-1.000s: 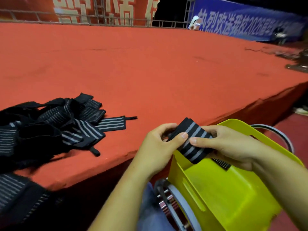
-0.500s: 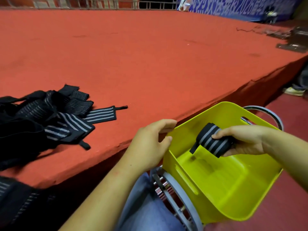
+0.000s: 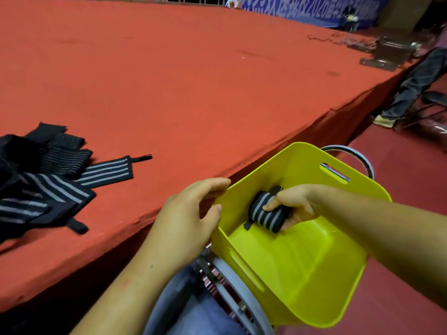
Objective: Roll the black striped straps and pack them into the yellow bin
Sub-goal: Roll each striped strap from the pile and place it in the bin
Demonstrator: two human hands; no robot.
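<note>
One rolled strap (image 3: 264, 215), black with grey stripes, sits in the right hand (image 3: 295, 204), fingers and thumb curled round it. It is now down inside the yellow bin (image 3: 285, 155), close to the left wall and just above the floor. Half a second ago the same roll was higher, about level with the rim. A second ago both hands pinched it together above the bin's near edge. A short black tab hangs from the roll's lower end.

The left hand (image 3: 191, 218) has let go of the roll and holds nothing. Its fingers are loosely spread, the thumb and fingertips lying at the bin's left corner. Whether they press the wall or only sit beside it cannot be told. It was in much the same place half a second ago.

The bin is tilted, its open mouth turned toward the camera, and it rests on a metal frame (image 3: 227, 281) beside a leg in blue jeans (image 3: 183, 305). A grey ring (image 3: 362, 160) shows behind its far rim.

Many unrolled straps (image 3: 43, 180) lie heaped on the red carpeted platform (image 3: 193, 81) at the left, well apart from the bin, arranged as before. One striped end (image 3: 106, 171) sticks out flat toward the right.
</note>
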